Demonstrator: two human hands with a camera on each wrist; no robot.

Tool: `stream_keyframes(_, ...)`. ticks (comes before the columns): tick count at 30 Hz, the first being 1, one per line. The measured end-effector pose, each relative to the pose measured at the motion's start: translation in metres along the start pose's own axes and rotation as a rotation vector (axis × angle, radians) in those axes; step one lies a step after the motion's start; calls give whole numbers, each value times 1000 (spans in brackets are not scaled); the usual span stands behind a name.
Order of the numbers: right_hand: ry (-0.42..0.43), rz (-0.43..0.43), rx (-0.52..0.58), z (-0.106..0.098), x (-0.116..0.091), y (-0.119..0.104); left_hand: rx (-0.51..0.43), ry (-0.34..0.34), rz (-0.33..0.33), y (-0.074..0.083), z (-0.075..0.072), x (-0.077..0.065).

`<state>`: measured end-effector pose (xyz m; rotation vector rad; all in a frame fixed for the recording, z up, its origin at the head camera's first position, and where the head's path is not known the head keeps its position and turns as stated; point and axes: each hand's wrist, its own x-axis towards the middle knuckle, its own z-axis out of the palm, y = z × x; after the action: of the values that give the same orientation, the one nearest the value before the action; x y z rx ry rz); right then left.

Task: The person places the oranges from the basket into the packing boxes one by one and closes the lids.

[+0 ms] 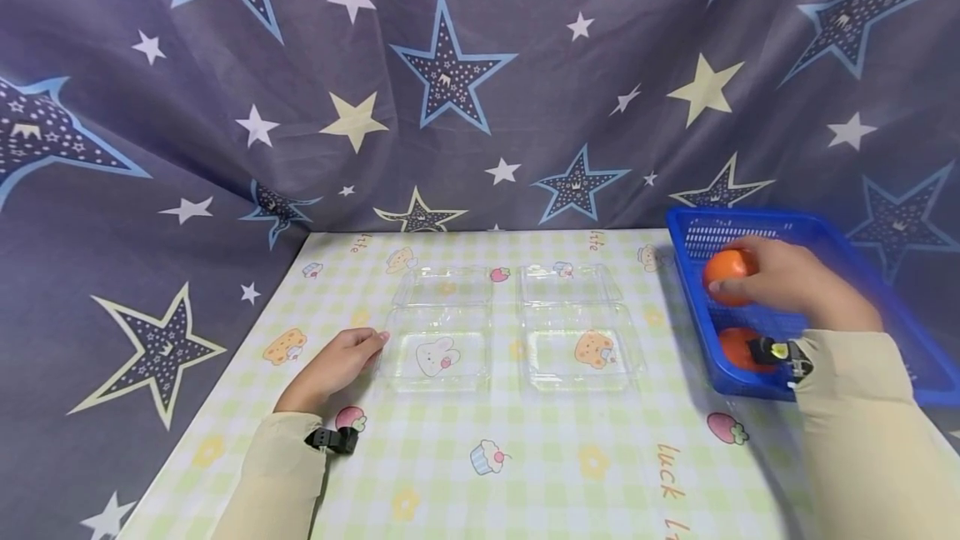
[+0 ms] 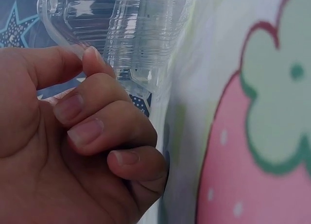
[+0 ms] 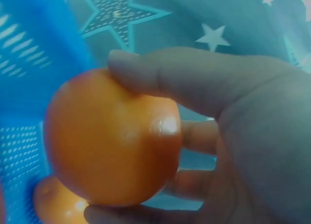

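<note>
I'm far away, and I can see two hands at work. The right hand holds a round orange, with the thumb on one side and the fingers around the other. The orange is at the left side of the blue basket. I can't tell if it touches the bottom. A second orange sits in the basket, close to the near edge.

The left hand is kept narrow. Its thumb and pointing finger pinch the edge of the left clear box, and its other fingers are curled in. The right clear box stands just beside that one. Both boxes are open, with their lids laid back toward the curtain. The curtain is dark and has stars all over it. The tablecloth has pale green checks, with cupcakes, strawberries and flowers on it.
</note>
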<state>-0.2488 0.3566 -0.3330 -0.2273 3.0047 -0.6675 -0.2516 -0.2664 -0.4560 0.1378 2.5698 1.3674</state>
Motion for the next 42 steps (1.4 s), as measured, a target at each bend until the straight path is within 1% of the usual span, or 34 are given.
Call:
stream_keyframes(7,67,-9,8,-4,-8,-15,-2,-15,-33,-2,-2,-2)
stream_keyframes(10,92,7,9,-5,-13,-20,-11,-39,-27,-2,-3,-2)
stream_keyframes(14,103,34,13,-5,-20,-29,-22,-81,-7,-4,-4,-2)
stream_keyframes(17,125,38,23,-5,-27,-35,-26,-100,12,-4,-4,-2)
stream_keyframes(20,155,34,37,-4,-34,-43,-42,-116,15,-3,-3,-2)
stream_keyframes(24,199,25,39,-2,-39,-53,-74,-130,-16,-3,-3,-2)
stream_keyframes(28,231,-3,31,2,-37,-64,-63,-104,-53,-3,-6,-4)
stream_keyframes(30,234,-22,29,4,-34,-69,-54,-95,-55,-4,-7,-6)
stream_keyframes(32,230,-33,35,7,-32,-74,-67,-95,-57,-4,-7,-6)
stream_keyframes(36,227,-53,40,13,-29,-83,-106,-113,-44,-5,-6,-5)
stream_keyframes(39,217,-84,40,18,-26,-91,-131,-106,-35,-6,-6,-5)
stream_keyframes(42,203,-123,31,23,-22,-99,-159,-100,-12,-7,-6,-4)
